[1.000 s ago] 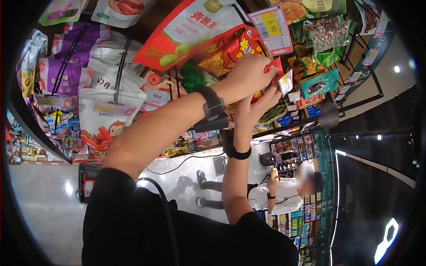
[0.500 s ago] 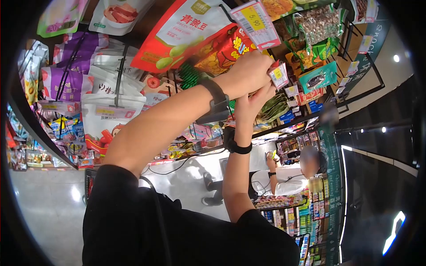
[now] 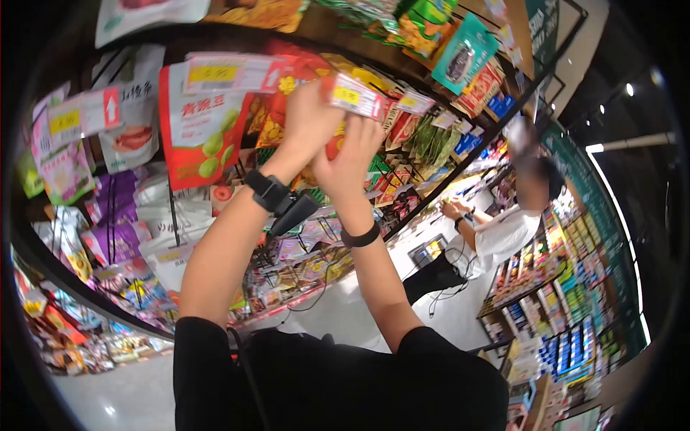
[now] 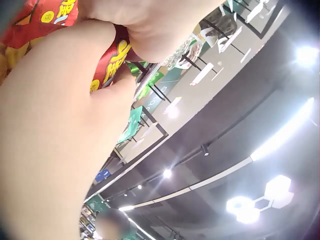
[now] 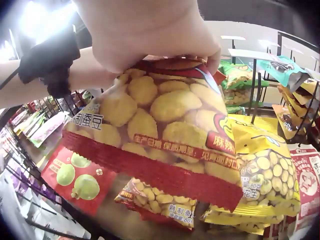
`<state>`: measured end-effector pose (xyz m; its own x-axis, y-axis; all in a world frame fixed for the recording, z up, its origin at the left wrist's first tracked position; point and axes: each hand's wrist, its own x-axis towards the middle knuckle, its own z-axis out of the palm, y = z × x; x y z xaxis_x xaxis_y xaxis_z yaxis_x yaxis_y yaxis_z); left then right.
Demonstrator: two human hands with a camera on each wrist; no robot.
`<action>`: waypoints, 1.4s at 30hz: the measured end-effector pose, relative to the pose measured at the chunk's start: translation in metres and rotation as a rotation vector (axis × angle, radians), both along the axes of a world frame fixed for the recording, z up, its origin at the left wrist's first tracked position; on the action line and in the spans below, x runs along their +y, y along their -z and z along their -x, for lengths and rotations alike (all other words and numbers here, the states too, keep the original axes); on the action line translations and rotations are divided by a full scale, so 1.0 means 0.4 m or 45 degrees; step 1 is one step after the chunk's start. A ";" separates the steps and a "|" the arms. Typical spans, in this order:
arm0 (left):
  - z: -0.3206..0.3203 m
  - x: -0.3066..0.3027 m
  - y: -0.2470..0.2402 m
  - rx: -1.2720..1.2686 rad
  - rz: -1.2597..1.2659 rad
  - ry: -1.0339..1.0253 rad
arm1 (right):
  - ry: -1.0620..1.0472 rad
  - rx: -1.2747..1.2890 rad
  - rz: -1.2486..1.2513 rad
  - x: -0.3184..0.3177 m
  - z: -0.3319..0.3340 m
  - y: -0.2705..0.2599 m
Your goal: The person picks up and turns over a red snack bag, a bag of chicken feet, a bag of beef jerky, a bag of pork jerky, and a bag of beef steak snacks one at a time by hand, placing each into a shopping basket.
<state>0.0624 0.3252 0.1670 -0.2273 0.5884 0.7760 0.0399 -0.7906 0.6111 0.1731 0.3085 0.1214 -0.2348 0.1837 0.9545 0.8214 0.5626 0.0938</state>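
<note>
A red-and-yellow bag of broad beans (image 5: pixel 165 115) hangs below a hand in the right wrist view, its upper edge gripped there. In the head view my left hand (image 3: pixel 310 118) is curled at the bag's top, close to a white-and-yellow price tag (image 3: pixel 356 97) on a display hook. My right hand (image 3: pixel 352 154) is just beside and below it, fingers bent around the same bag. Between the hands in the left wrist view shows a strip of red packaging (image 4: pixel 111 62) with yellow lettering. The hands hide most of the bag's top.
A red green-pea pouch (image 3: pixel 201 122) hangs left of my hands. Yellow peanut bags (image 5: pixel 260 175) and a teal pouch (image 3: pixel 463 54) hang to the right. Price-tag holders jut out, such as one (image 3: pixel 230 73) over the pouch. A person in a white shirt (image 3: pixel 503 241) stands in the aisle.
The head view has turned, so shelf and hands appear further left. Both hands stay together by the price tag at the bag's top. The standing person appears closer.
</note>
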 end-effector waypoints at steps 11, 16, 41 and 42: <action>0.014 0.021 0.021 0.101 0.018 -0.077 | -0.126 0.139 0.039 -0.037 0.001 -0.016; 0.010 0.057 0.043 -0.005 0.043 -0.141 | -0.141 0.136 0.067 -0.030 0.006 -0.008; 0.142 -0.287 0.186 0.203 0.400 0.057 | -0.003 -0.063 0.198 0.208 0.118 -0.005; 0.151 -0.310 0.193 0.218 0.394 0.084 | 0.022 -0.063 0.185 0.212 0.124 -0.003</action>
<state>0.0018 0.2012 0.0898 -0.0635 0.8105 0.5823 0.1175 -0.5734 0.8108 0.1234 0.3933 0.1226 -0.2763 0.3234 0.9051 0.8277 0.5586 0.0530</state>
